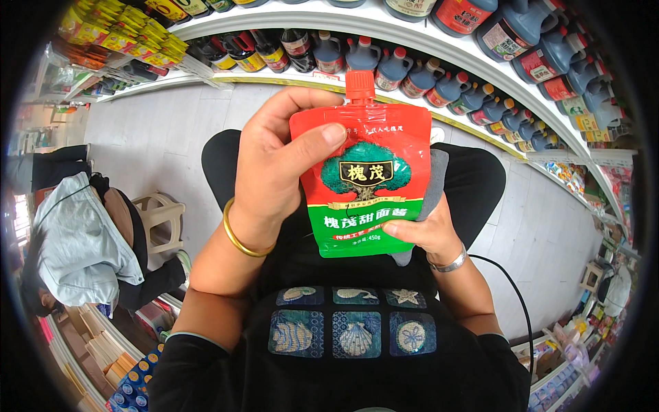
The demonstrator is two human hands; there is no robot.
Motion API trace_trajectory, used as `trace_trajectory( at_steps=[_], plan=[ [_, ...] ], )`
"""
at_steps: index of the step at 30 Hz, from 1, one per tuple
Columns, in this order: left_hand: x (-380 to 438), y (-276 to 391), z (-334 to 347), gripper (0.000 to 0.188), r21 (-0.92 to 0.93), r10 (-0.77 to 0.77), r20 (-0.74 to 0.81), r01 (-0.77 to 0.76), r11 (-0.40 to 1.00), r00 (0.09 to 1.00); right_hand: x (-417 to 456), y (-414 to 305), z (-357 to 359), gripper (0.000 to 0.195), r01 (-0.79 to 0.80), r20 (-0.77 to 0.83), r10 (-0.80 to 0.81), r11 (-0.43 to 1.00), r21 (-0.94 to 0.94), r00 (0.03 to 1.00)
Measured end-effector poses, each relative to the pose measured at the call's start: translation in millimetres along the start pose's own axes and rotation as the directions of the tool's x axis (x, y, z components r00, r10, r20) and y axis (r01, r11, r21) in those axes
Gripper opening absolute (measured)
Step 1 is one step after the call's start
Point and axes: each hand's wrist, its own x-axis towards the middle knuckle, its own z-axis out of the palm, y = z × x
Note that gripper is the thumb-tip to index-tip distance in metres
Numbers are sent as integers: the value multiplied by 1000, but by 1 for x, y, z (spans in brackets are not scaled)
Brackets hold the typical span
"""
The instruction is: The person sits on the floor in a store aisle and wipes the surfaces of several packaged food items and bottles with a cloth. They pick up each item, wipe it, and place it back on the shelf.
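A red and green spouted pouch (370, 216) with a red screw cap (360, 85) is held upright above my lap. Its front bears a tree picture and printed writing. My left hand (280, 154) grips the pouch's upper left side, thumb across the front and fingers behind. Low on the right, my right hand (425, 226) pinches the pouch with its thumb on the front. A grey cloth (436, 177) is in that hand too, pressed behind the pouch and showing along its right edge. The fingers behind the pouch are hidden.
Ahead runs a white shelf (288, 20) with several dark sauce bottles (394, 69) on its lower level. Yellow packets (128, 31) are stacked at upper left. A beige plastic stool (159, 219) and a bent-over person (82, 242) are at left. A black cable (520, 293) hangs at right.
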Motion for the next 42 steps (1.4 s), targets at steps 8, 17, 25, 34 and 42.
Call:
trace_trajectory(
  at_steps=[8,17,25,34,42],
  plan=[
    [8,3,1,39,167,-1,7,0,986,1000,-3,2,2,66,-25,-13,25,999,-36,1000],
    [20,-5,-1,37,443,38,3,-35,896,999,2,9,2,67,-94,-60,98,994,61,993],
    [32,-22,-21,29,206,-103,-11,104,973,995,6,12,4,63,-152,-99,171,973,171,980],
    [8,-29,-36,46,213,-299,110,271,938,948,9,18,0,56,-128,-189,173,965,230,967],
    [6,-43,-38,43,270,-327,59,300,915,943,11,15,1,52,-151,-191,194,964,219,962]
  ],
)
